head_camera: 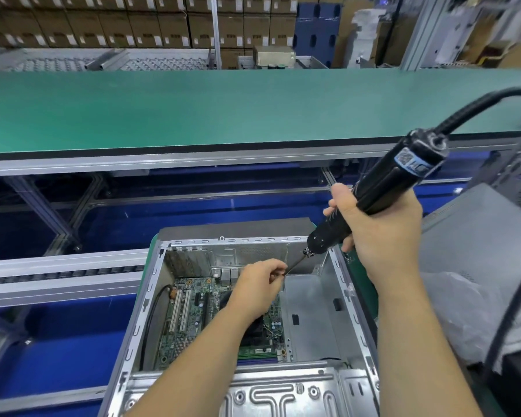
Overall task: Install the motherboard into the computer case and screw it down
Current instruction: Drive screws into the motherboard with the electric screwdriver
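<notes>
An open metal computer case [310, 305] lies on its side in front of me. A green motherboard [190, 314] sits on the case floor, left of centre. My right hand [379, 233] grips a black electric screwdriver [382, 188], tilted down to the left, its cable arching off to the right. Its thin bit [295, 264] points into the case above the board's upper right area. My left hand [260, 284] pinches the bit's tip with curled fingers; whether a screw sits there is hidden.
A long green bench top [223, 106] runs across behind the case. Aluminium rails and blue panels [57, 341] lie to the left. A grey case panel and plastic wrap [475, 296] rest at the right. Stacked cartons fill the background.
</notes>
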`<state>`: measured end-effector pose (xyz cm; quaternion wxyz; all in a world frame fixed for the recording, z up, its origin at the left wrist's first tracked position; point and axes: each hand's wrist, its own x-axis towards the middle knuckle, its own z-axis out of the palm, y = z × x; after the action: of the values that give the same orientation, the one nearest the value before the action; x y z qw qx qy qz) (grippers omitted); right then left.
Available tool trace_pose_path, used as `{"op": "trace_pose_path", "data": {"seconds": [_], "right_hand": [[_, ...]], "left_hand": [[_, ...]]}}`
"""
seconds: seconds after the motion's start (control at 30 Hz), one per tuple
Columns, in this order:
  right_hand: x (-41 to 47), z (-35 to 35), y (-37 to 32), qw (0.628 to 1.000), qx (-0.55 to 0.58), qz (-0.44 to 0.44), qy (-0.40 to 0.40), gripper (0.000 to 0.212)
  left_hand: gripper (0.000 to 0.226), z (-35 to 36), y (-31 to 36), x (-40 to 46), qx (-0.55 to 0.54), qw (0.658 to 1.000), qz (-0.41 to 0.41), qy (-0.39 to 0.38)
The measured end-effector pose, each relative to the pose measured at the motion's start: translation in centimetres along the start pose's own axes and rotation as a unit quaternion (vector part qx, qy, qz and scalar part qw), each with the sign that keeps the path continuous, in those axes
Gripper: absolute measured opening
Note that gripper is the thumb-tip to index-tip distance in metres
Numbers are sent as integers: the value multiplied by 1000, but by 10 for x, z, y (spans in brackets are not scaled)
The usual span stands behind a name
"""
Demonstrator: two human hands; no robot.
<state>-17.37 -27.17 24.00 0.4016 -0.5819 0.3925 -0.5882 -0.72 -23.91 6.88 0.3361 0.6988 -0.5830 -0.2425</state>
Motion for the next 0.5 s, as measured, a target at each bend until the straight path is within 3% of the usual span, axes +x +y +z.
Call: {"op": "trace_pose_path", "data": {"seconds": [0.13,0.33,0.5], "right_hand": [[0,7,2,1000,-23,-4,-17,49],[-1,10,8,999,-32,-18,-25,34],[-1,13,16,999,-33,-9,-41,47]], "left_hand": [[22,-2,6,11,118,991,36,-42],[24,-1,6,21,169,980,21,-98],[18,-9,8,29,270,950,86,-133]]}}
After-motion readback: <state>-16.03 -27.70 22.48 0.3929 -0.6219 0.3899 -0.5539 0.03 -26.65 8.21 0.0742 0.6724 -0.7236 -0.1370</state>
